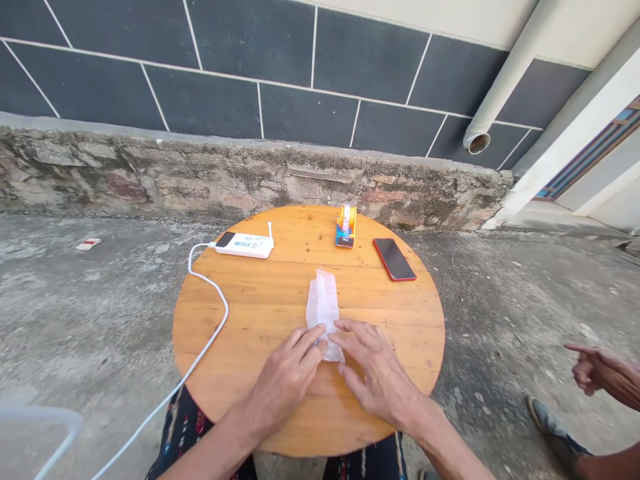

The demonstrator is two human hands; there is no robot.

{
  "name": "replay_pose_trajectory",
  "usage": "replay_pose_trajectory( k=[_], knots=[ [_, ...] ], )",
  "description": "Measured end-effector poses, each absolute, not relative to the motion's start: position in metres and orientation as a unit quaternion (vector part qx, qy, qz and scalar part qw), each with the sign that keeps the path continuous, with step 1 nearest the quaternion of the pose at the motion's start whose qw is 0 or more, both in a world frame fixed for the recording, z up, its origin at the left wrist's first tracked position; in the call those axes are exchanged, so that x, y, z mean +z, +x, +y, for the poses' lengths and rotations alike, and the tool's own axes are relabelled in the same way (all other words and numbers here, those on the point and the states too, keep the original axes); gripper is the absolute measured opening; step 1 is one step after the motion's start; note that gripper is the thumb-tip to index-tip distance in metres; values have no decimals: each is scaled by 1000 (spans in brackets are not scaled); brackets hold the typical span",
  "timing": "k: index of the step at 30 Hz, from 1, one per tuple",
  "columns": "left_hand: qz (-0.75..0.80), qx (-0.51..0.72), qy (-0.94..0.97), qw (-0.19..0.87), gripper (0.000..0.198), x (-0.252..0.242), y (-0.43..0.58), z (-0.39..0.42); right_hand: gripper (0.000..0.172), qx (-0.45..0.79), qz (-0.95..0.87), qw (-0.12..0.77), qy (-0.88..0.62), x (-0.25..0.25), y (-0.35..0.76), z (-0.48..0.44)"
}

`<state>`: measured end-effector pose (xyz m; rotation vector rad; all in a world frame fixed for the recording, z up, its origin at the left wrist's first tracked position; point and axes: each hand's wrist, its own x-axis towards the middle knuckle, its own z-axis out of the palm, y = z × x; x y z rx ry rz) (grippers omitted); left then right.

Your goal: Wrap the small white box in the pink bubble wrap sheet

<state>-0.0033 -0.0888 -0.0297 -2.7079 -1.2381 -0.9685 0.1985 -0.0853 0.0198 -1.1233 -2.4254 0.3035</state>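
A thin, whitish translucent sheet (323,300), folded into a narrow strip, lies on the round wooden table (240,380) in front of me. My left hand (293,367) rests its fingertips on the lower left part of the strip, fingers stretched out and close together, thumb mostly hidden. From the other side, my right hand (370,367) touches the strip's lower right edge with its fingers spread and thumb apart. Beyond the strip stands a small orange and blue tape dispenser (345,228) with a roll on it.
A white device (245,245) with a cable (220,293) lies at the table's left, the cable running off the edge. At the right lies a red-edged phone (395,259). Another person's hand (595,370) and shoe (545,413) show at far right. A stone-based wall (225,177) stands behind.
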Motion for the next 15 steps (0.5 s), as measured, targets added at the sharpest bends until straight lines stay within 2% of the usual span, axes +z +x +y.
replay_pose_trajectory(
  k=[10, 15],
  knots=[
    [-403, -331, -853, -13, 26, -30, 0, -89, 34, 165, -886, 256, -350, 29, 198, -53],
    [-396, -341, -851, -54, 31, -26, -1, -83, 29, 185, -893, 215, -350, 30, 187, -43]
  ],
)
